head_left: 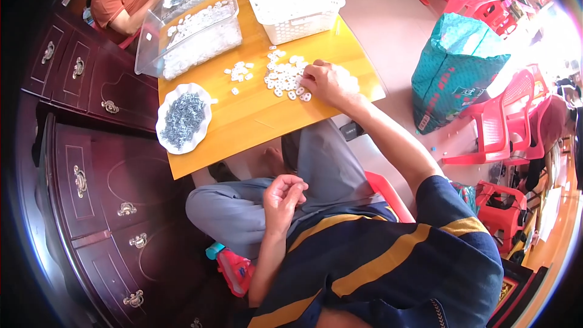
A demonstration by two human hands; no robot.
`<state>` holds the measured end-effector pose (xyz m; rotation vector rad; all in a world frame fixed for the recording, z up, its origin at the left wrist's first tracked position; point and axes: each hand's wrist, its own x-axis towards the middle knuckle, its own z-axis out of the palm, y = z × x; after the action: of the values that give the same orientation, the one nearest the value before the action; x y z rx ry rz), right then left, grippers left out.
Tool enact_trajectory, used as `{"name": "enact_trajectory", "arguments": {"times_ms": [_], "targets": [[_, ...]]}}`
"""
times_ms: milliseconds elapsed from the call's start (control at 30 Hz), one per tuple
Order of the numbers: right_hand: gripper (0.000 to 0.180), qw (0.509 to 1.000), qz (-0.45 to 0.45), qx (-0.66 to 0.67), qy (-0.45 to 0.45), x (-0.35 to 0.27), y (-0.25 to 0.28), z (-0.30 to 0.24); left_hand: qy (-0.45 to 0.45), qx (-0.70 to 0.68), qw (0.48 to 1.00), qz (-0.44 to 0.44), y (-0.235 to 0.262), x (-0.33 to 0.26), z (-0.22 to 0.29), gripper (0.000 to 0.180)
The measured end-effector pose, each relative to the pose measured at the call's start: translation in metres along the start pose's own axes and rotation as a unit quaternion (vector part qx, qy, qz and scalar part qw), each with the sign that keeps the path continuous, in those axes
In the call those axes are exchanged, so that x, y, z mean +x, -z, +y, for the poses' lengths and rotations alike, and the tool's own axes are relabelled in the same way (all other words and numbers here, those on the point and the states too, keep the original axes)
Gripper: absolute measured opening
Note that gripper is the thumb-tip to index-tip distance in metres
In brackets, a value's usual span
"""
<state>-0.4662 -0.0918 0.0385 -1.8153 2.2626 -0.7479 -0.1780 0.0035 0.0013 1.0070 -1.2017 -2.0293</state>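
Note:
At the table's right side, my right hand (330,85) bends its fingers down onto a loose pile of small white oval plastic pieces with holes (283,77). Its fingertips are partly hidden, so what they pinch cannot be made out. Above my lap, my left hand (283,201) is turned palm up with its fingers curled and the thumb against them. Anything between them is too small to name. A smaller group of white pieces (240,71) lies left of the pile. Small grey metal screws, by their look, fill a scalloped white dish (205,137) at the table's left.
Behind the pile stand a clear plastic bin (146,54) of white pieces and a white perforated basket (331,1). The yellow table (243,133) has dark drawers (115,194) beside it. A person in orange (118,3) sits opposite. A teal bag (452,79) and red chairs (486,127) stand right.

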Motion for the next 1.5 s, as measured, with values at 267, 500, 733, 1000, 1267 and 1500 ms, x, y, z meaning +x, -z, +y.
{"name": "enact_trajectory", "arguments": {"times_ms": [267, 500, 733, 1000, 1267, 1500], "targets": [[0.03, 0.998, 0.009, -0.056, 0.008, -0.001, -0.013, 0.014, -0.003, 0.006, 1.0, 0.004, 0.001, -0.002, 0.0, 0.005], [0.03, 0.994, 0.018, -0.111, 0.01, 0.006, -0.016, 0.02, -0.005, 0.013, 1.0, 0.005, -0.002, 0.001, -0.001, 0.005], [0.021, 0.982, 0.095, 0.137, 0.091, -0.026, 0.039, -0.029, -0.009, -0.004, 1.0, 0.0, -0.006, 0.005, 0.002, 0.005], [0.014, 0.769, -0.168, 0.614, -0.058, -0.112, -0.023, -0.04, -0.105, 0.064, 0.991, 0.055, -0.018, 0.021, 0.035, 0.001], [0.016, 0.722, -0.199, 0.645, -0.152, -0.137, -0.032, -0.053, -0.165, 0.139, 0.974, 0.067, -0.01, 0.026, 0.025, 0.003], [0.02, 0.691, -0.252, 0.658, -0.159, -0.138, -0.031, -0.055, -0.224, 0.159, 0.951, 0.144, -0.013, 0.029, 0.02, 0.005]]}}
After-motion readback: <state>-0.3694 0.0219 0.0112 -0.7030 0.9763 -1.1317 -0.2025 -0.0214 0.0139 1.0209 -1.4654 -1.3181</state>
